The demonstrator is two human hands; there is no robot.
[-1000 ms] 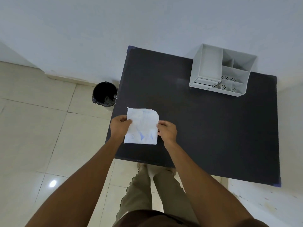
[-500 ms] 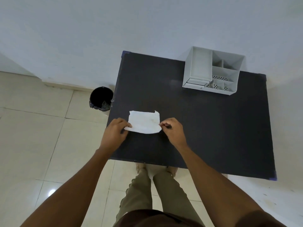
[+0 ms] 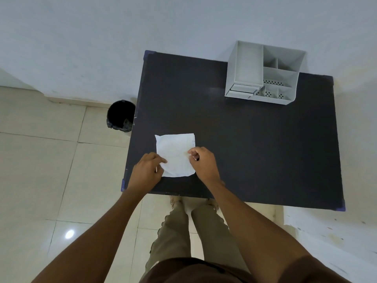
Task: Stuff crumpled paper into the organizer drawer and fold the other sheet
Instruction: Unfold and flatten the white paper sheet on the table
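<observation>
A white, creased paper sheet (image 3: 175, 154) lies flat on the dark table (image 3: 255, 144) near its front left corner. My left hand (image 3: 145, 172) pinches the sheet's left edge with fingertips. My right hand (image 3: 203, 163) rests curled on the sheet's right side, fingertips pressing it down. The grey plastic organizer (image 3: 263, 72) stands at the table's far right, with a small drawer at its lower left front, pushed in. No crumpled paper is visible.
A black waste bin (image 3: 120, 115) stands on the tiled floor left of the table. The white wall runs behind the table. My legs are below the table's front edge.
The sheet went from held up in both hands to a low folded strip, and now lies spread flat on the table. Both hands stayed at its sides.
</observation>
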